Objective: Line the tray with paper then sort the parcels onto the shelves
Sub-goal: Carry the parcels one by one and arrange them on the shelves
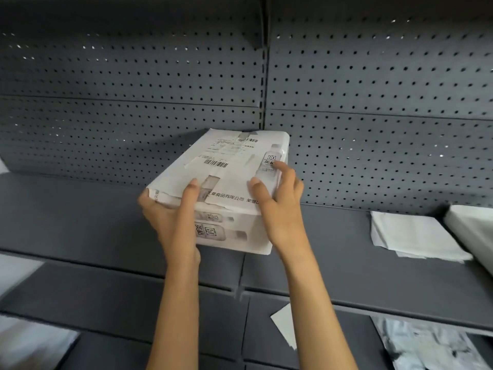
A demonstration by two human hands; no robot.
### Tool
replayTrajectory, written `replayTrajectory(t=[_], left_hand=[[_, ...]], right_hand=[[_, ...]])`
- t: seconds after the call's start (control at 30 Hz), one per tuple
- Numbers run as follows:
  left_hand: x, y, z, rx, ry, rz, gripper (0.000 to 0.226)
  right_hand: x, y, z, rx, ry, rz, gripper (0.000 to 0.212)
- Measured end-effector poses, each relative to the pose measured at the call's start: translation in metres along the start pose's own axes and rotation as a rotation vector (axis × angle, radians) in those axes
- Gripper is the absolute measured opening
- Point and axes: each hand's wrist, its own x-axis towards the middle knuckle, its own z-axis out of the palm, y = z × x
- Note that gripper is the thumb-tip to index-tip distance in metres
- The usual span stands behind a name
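Note:
A white cardboard parcel (229, 166) with barcode labels and printed bottle pictures sits tilted over the upper dark grey shelf (80, 217), its far end toward the pegboard back. My left hand (173, 214) grips its near left corner, thumb on top. My right hand (280, 206) holds its near right corner, with the index finger stretched along the top. Whether the box rests on the shelf or hangs just above it I cannot tell.
A folded white paper (408, 236) and a pale parcel's edge (474, 231) lie at the right of the same shelf. On the lower shelf (133, 297) lie a white paper corner (285, 324) and a silver bag (426, 345). A perforated grey back panel (373, 102) closes the rear.

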Motion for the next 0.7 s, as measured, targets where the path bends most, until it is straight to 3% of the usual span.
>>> replayTrajectory(t=[0.17,0.37,0.53,0.7], left_hand=[[-0.067,0.001,0.055,-0.029,-0.106,-0.04,0.074],[-0.164,0.013,0.118,-0.051,-0.24,0.004,0.071],[-0.249,0.028,0.162,-0.136,-0.271,0.076,0.052],[-0.333,0.031,0.201,-0.23,-0.379,0.057,0.058]], right_hand=[[-0.027,-0.005,-0.092,0.015,0.118,-0.009,0.043],[-0.058,-0.006,-0.198,0.037,0.3,-0.033,0.045],[-0.093,-0.005,-0.283,0.012,0.409,-0.02,0.052],[-0.134,-0.001,-0.369,-0.048,0.489,-0.038,0.05]])
